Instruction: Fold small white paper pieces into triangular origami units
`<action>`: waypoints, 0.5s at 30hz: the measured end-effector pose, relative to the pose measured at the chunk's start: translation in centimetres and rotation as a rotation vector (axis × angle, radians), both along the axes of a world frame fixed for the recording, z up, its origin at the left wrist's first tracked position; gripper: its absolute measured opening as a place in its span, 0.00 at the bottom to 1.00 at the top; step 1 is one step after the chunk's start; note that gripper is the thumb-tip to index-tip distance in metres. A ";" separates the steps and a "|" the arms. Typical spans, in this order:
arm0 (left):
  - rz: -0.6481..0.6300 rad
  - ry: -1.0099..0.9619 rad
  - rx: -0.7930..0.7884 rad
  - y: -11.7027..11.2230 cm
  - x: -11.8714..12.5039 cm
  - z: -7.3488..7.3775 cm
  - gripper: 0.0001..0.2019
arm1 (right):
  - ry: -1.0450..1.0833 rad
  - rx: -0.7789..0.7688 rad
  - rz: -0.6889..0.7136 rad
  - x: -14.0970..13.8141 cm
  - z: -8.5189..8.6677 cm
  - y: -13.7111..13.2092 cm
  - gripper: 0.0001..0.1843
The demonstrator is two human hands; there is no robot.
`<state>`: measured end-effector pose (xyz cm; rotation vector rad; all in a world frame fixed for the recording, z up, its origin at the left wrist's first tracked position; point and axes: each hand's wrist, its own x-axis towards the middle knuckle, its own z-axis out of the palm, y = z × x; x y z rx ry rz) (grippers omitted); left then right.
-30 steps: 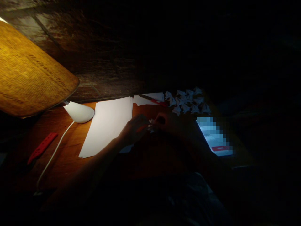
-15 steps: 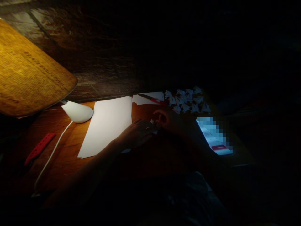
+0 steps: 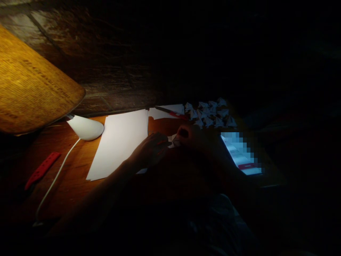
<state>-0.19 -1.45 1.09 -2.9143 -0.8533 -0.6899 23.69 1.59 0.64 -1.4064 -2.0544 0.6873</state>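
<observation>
The scene is very dark, lit only by a lamp. My left hand (image 3: 150,149) and my right hand (image 3: 190,137) meet over a wooden table (image 3: 71,177), both pinching a small folded piece of white paper (image 3: 173,141) between their fingertips. A large white sheet (image 3: 119,142) lies just left of my left hand. A heap of several small folded paper pieces (image 3: 211,113) sits beyond my right hand. Red-handled scissors (image 3: 170,112) rest on another white sheet behind the hands.
A lit phone (image 3: 241,153) lies to the right of my right hand. A lamp with a white base (image 3: 85,127), a cord and a yellow shade (image 3: 34,89) stands at the left. A red strip (image 3: 42,170) lies near the left edge. A dark stone wall rises behind.
My right hand came back to the small paper and both hands closed on it again; the left hand lifted slightly. The view drifted a little.
</observation>
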 end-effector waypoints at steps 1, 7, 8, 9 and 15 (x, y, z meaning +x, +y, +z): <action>-0.009 -0.009 -0.015 0.0 0.1 0.0 0.11 | 0.009 -0.002 -0.013 0.0 0.1 -0.1 0.02; -0.013 -0.016 -0.139 0.1 0.2 -0.2 0.17 | 0.010 -0.048 -0.098 -0.3 1.0 -0.4 0.02; -0.007 -0.018 -0.150 0.1 0.2 -0.2 0.18 | 0.011 -0.058 -0.102 -0.4 1.0 -0.4 0.03; 0.000 -0.024 -0.154 0.1 0.2 -0.3 0.18 | 0.014 -0.067 -0.105 -0.4 1.0 -0.4 0.03; 0.009 -0.053 -0.206 0.2 0.2 -0.4 0.18 | 0.039 -0.083 -0.102 -0.5 0.7 -0.2 0.03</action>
